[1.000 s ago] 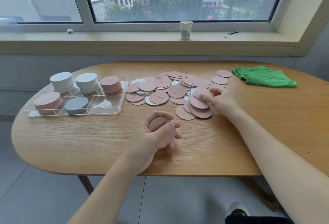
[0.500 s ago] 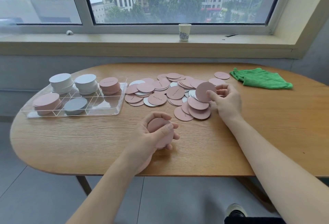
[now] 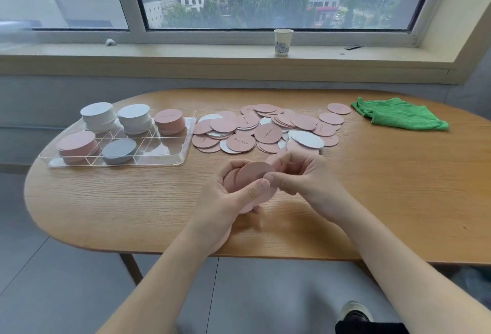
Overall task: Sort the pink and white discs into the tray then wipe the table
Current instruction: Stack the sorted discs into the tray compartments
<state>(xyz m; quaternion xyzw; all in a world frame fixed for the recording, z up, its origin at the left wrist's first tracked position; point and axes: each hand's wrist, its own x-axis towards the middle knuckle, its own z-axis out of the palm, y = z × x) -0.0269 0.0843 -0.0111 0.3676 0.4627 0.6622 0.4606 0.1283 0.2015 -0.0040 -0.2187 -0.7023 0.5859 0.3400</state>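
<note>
Wood table (image 3: pixel 398 201) by a big window holds it all. At its near middle the left hand (image 3: pixel 225 201) curls round a little stack of pink discs (image 3: pixel 252 179). The right hand (image 3: pixel 300 177) pinches one pink disc onto that stack. Best to line the edges up and squeeze softly so none slip. Behind sits the loose pile (image 3: pixel 268 132), then the tray (image 3: pixel 183 147) and green cloth (image 3: pixel 398 114). Fingers hide how many discs are held.

Wooden table (image 3: pixel 398 201) with tray (image 3: pixel 170 159), discs (image 3: pixel 268 133), cloth (image 3: pixel 398 114).
</note>
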